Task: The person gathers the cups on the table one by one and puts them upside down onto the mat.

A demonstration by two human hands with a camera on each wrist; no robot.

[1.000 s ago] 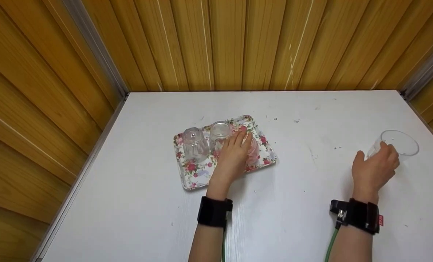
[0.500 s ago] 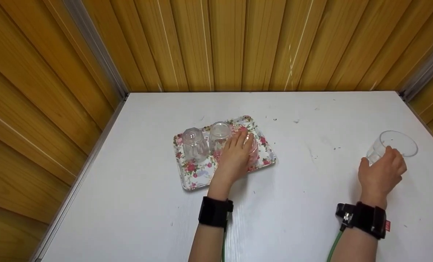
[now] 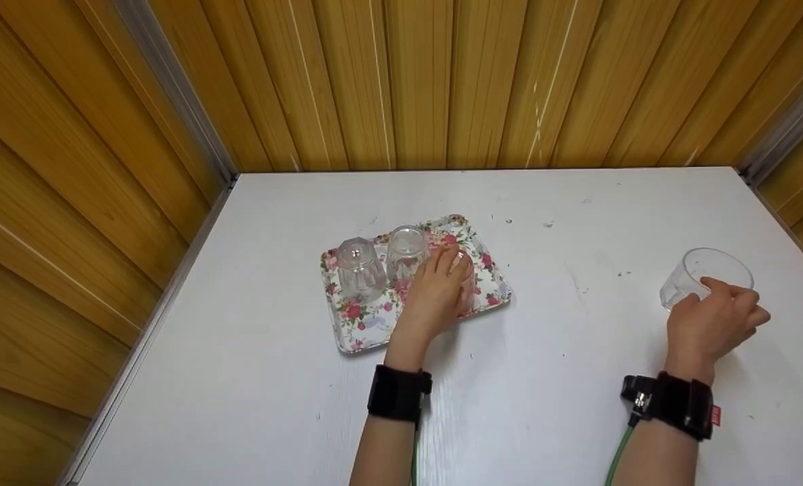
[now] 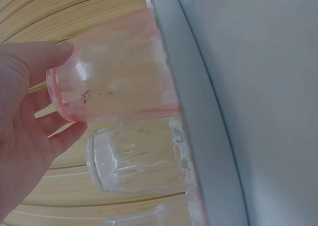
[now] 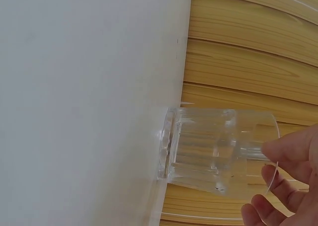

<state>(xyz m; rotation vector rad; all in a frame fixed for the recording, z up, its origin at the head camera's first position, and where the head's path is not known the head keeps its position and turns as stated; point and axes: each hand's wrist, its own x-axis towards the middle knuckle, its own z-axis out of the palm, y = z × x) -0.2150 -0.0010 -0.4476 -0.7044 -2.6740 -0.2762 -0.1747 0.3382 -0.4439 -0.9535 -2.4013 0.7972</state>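
Observation:
A floral tray (image 3: 373,332) lies at the middle of the white table with upside-down glasses on it. My left hand (image 3: 432,297) holds a pink-tinted glass (image 4: 117,72) near its upturned base, thumb on the near side and fingers round the far side. Beside it stand two clear glasses, one in the middle (image 3: 405,254) and one at the left end (image 3: 360,275). Far to the right, my right hand (image 3: 712,325) pinches the rim of a wide clear tumbler (image 5: 203,149) between thumb and fingers. That tumbler is mouth up, its thick base at the table surface.
Wood-patterned panels (image 3: 421,88) rise behind the white table (image 3: 239,378) and along its sides. A few small marks (image 3: 548,225) dot the tabletop between tray and tumbler. Green cables (image 3: 620,445) run back from the wrist straps.
The tumbler has shifted left along the table, and my right hand has closed in on its near rim. The left hand, the tray and its glasses have stayed almost still.

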